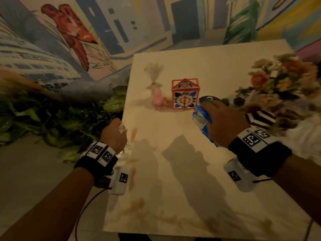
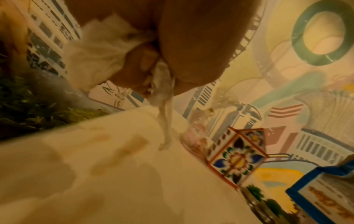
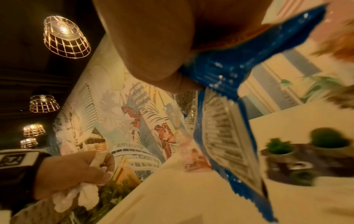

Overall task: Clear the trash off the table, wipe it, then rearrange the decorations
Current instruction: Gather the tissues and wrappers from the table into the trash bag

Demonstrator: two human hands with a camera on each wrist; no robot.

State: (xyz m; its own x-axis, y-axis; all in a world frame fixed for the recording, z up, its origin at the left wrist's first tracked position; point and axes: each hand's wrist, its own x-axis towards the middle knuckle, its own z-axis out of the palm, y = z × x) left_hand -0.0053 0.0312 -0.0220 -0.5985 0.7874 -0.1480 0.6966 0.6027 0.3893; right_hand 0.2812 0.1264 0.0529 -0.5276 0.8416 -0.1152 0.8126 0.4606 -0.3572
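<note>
My left hand (image 1: 115,134) hovers over the table's left edge and grips a crumpled white tissue (image 2: 99,60), also seen as the tissue (image 3: 76,195) hanging below the fist. My right hand (image 1: 220,119) holds an empty blue snack wrapper (image 1: 203,122) above the table (image 1: 173,180); the wrapper (image 3: 226,121) dangles with its printed back showing. Beyond the hands stand a red-framed floral paper box (image 1: 185,94), a pink gift pouch in clear wrap (image 1: 157,94) and a small dark tray of green succulents (image 3: 298,157). Brownish stains mark the tabletop.
A bouquet of orange and pink flowers (image 1: 281,79) crowds the table's right side. Green foliage (image 1: 52,119) lies on the floor left of the table. A painted mural wall (image 1: 104,32) rises behind. Wire-cage lamps (image 3: 65,36) hang overhead.
</note>
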